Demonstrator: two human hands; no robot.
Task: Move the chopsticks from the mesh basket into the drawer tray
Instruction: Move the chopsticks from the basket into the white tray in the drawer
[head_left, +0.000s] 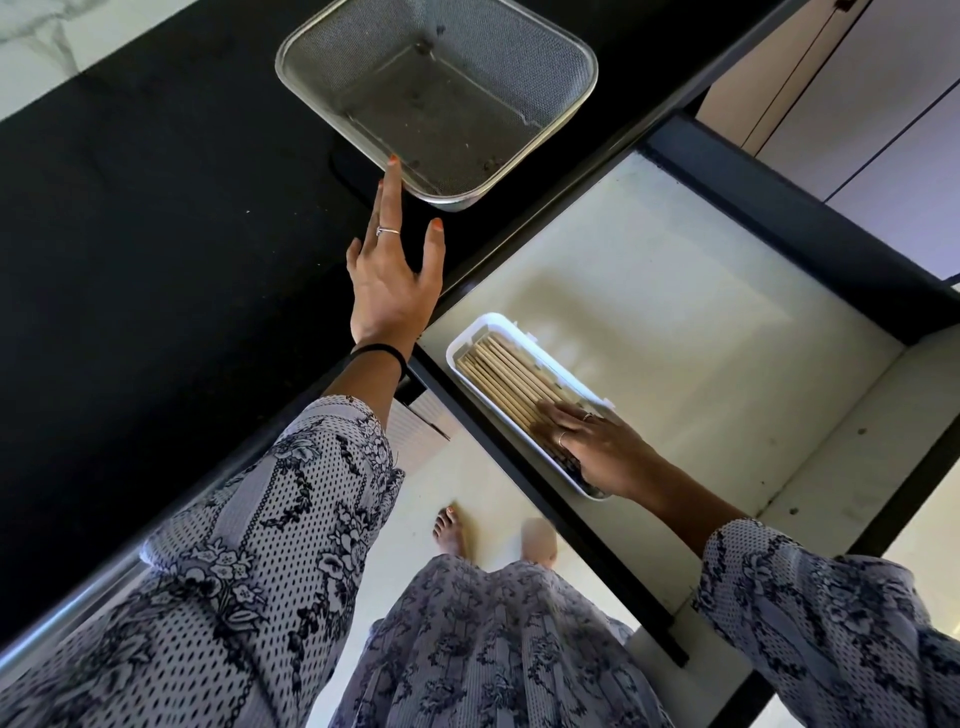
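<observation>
The black countertop (156, 218) was the largest thing and filled the upper left of the view. To its right the drawer (675, 291) stood pulled out, w/ a pale bottom and dark walls. On the countertop, near its front edge, sat the mesh basket (550, 41), square w/ rounded corners and a metal rim; nothing but a few small dark specks showed on its mesh bottom.

In the drawer, close to its front-left corner, lay the white tray (470, 332), long and narrow. The wooden chopsticks (501, 374) were inside this tray, packed side by side along its length.

The person wore a garment w/ a blue-grey floral print; both sleeves and the skirt were visible at the bottom, and bare feet on the pale floor (483, 478) between them.

The left hand (392, 280) reached over the countertop toward the basket. Its fingers were straight and spread wide, holding nothing; the tip of the longest finger was at the near rim of the basket, but I cannot tell if it really touched. A thin ring was on one finger and a black band at the wrist.

The right hand (592, 441) lay flat on the chopsticks at the near half of the tray, fingers stretched and pressing down, not curled around them. It had rings on 2 fingers.
</observation>
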